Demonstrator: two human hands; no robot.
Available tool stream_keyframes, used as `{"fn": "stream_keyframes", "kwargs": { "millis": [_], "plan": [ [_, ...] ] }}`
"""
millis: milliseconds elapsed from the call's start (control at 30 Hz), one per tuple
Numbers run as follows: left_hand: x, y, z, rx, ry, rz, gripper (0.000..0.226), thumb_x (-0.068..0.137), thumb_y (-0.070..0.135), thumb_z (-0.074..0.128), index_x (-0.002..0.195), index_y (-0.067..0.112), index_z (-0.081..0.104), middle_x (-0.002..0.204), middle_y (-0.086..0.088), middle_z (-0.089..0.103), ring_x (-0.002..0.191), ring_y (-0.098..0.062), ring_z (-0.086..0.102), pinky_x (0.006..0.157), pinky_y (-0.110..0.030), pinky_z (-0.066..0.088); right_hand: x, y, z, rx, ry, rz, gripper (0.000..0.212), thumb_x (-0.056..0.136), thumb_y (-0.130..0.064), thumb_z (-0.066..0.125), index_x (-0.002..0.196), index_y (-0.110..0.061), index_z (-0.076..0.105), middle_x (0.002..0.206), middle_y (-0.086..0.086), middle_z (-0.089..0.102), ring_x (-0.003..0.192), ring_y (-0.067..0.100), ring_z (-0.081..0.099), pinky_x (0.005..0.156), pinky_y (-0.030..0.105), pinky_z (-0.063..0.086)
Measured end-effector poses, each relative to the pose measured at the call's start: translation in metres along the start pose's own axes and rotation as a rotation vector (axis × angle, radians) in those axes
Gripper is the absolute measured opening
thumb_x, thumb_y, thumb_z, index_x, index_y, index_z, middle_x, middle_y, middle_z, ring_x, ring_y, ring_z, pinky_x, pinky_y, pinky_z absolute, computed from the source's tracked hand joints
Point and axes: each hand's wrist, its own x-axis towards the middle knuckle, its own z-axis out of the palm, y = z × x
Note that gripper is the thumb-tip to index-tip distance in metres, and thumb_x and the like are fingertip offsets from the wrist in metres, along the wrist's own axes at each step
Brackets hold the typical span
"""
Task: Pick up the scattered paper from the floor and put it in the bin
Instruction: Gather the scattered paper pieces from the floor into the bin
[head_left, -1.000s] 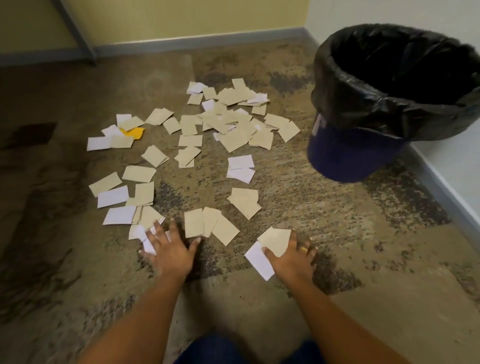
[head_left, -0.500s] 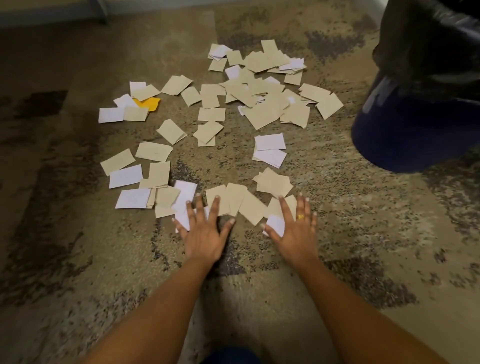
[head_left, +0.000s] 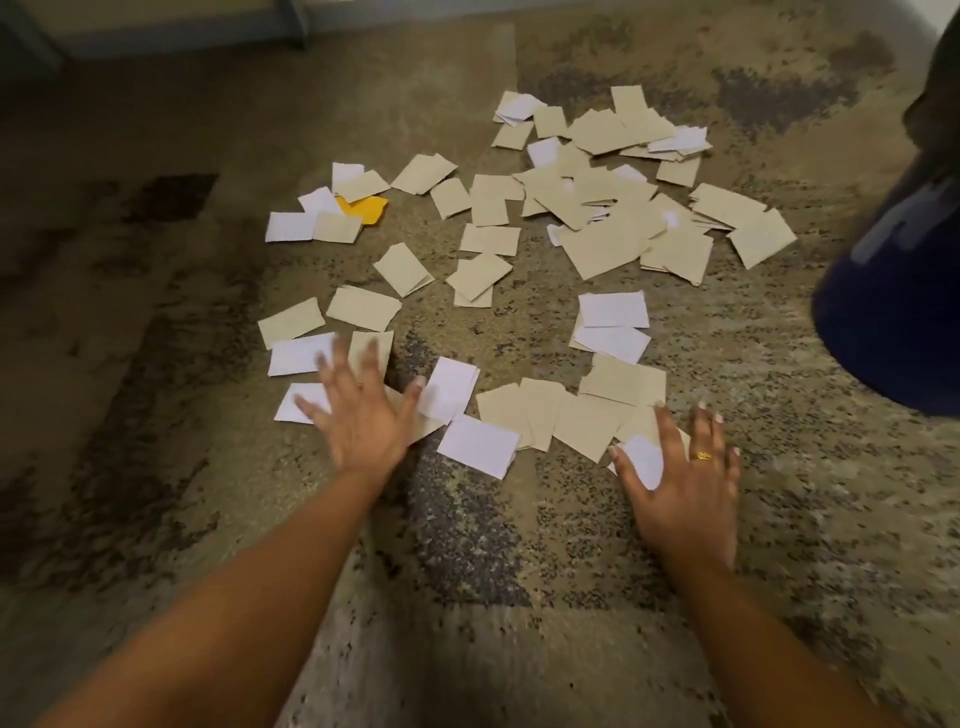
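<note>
Flat rectangular paper slips (head_left: 608, 249), tan and white with one yellow piece (head_left: 363, 209), lie across the middle of the mottled carpet (head_left: 156, 364), their long sides pointing every way. The left hand (head_left: 363, 423) and right hand (head_left: 685, 483) lie flat on the nearest slips, fingers spread wide. The dark blue bin (head_left: 893, 322) stands at the right edge.

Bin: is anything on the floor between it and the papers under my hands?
Nothing visible. Both the left hand and right hand rest spread on the nearest papers, and only bare carpet separates them from the bin at the right edge. Its opening is out of frame, so that cannot be checked.
</note>
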Motion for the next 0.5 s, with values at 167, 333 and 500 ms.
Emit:
{"fn": "stream_keyframes", "kwargs": {
  "millis": [167,333,500],
  "plan": [
    [0.028,-0.032,-0.005,-0.132,-0.127,-0.275,0.082,0.086,0.068,0.031,0.151,0.025,0.004,0.159,-0.013,-0.005,0.145,-0.036,-0.006,0.111,-0.065,-0.003,-0.001,0.000,0.001,0.006,0.023,0.006,0.077,0.082,-0.065,0.029,0.147,-0.024,0.025,0.157,0.011,0.012,0.146,0.026,0.005,0.116,0.042,0.001],
    [0.014,-0.005,0.005,0.051,-0.218,-0.051,0.080,0.087,0.070,0.018,0.148,0.018,0.022,0.158,-0.013,-0.009,0.144,-0.038,-0.010,0.109,-0.064,-0.008,-0.002,0.000,0.001,0.008,0.034,0.014,0.076,0.082,-0.065,0.030,0.146,-0.023,0.027,0.156,0.012,0.016,0.146,0.027,0.008,0.116,0.042,0.002],
    [-0.021,0.043,0.012,0.040,-0.299,0.239,0.092,0.072,0.082,0.021,0.149,0.031,0.011,0.159,-0.010,-0.008,0.143,-0.042,-0.011,0.110,-0.063,-0.006,-0.001,-0.001,-0.003,0.001,-0.015,-0.006,0.080,0.080,-0.071,0.017,0.147,-0.027,0.022,0.157,0.010,0.017,0.145,0.030,0.008,0.115,0.046,0.003]
  ]
}}
